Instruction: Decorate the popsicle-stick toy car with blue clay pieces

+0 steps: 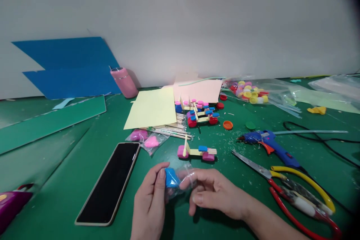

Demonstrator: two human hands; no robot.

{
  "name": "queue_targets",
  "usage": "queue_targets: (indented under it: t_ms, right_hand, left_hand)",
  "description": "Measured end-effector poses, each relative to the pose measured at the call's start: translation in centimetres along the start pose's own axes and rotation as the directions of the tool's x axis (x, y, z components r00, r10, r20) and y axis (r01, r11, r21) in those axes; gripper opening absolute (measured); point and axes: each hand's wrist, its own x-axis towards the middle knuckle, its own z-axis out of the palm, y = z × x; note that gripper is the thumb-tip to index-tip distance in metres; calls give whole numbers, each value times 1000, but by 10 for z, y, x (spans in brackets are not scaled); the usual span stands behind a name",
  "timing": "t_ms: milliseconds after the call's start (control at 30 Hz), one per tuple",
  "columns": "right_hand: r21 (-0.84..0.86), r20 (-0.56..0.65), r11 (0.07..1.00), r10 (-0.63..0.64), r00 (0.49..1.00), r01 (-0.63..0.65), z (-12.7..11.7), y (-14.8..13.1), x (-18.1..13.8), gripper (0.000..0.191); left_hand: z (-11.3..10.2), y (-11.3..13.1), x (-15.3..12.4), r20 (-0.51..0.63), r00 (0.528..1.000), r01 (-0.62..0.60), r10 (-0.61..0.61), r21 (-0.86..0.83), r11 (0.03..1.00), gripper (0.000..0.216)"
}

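A small clear plastic bag point(170, 195) with a soft-looking blue lump point(171, 178) inside is pinched between the thumb and fingers of my left hand point(152, 198). My right hand point(215, 193) reaches to the bag's mouth from the right; its forefinger lies in or behind the clear film, and its thumb stands apart below. Just beyond both hands, a small scooter-like model point(197, 152) of pale sticks with pink wheels and a blue piece rests on the green table. Clear bags with pink lumps point(152, 141) lie behind my left hand.
A phone point(109, 185) lies left of my hands. On the right are scissors point(253, 165) with red and yellow handles and a blue glue gun point(270, 142). More small models point(201, 114), sticks point(171, 130), yellow paper point(152, 108) and a bag of coloured caps point(250, 92) sit farther back.
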Motion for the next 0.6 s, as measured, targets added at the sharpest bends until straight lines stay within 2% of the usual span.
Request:
queue_targets:
  t_ms: [67, 133, 267, 433, 600]
  right_hand:
    - [-12, 20, 1000, 23, 1000, -23, 1, 1, -1, 30]
    - [4, 31, 999, 36, 999, -36, 2, 1, -1, 31]
    - [117, 54, 992, 45, 998, -51, 1, 1, 0, 31]
    - [178, 63, 980, 76, 995, -86, -1, 4, 0, 33]
    - [118, 27, 989, 86, 996, -89, -2, 1, -1, 36]
  left_hand:
    - [-2, -1, 0, 12, 999, -46, 45, 52, 998, 32]
    - [-2, -1, 1, 72, 995, -74, 69, 77, 994, 30]
    - [-1, 1, 0, 145, 988, -54, 46, 46, 998, 31]
    - [-2, 1, 0, 79, 997, 15, -14, -15, 1000, 36]
    - [-4, -1, 2, 47, 988, 155, -150, -148, 977, 37]
